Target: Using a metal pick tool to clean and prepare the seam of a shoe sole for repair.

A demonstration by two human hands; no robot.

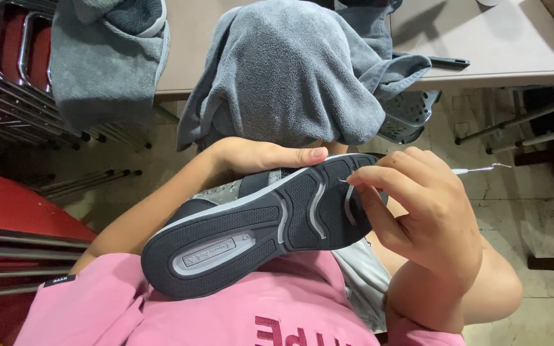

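Item: one dark grey shoe (251,224), sole up, lying across my lap against my pink shirt (226,314), heel toward my chest and toe pointing away to the right. Sole: dark ribbed rubber with pale grey curved grooves and a light oval patch near the heel. My left hand (258,157) reaches round the far side of the shoe, thumb laid flat along the upper edge near the toe, fingers curled out of sight behind it, so it holds the shoe steady. My right hand (418,205) rests over the toe end, fingers (386,182) pinched closed on a thin white-handled pick (479,170); its hooked metal end sticks out to the right, and a fine tip shows at the sole's groove just left of my fingertips. Beyond: a grey towel (296,70) draped over the edge of a beige table (514,45), a second grey cloth (107,57) at upper left, red stacked chairs (14,57) at left, tiled floor (533,211) below.
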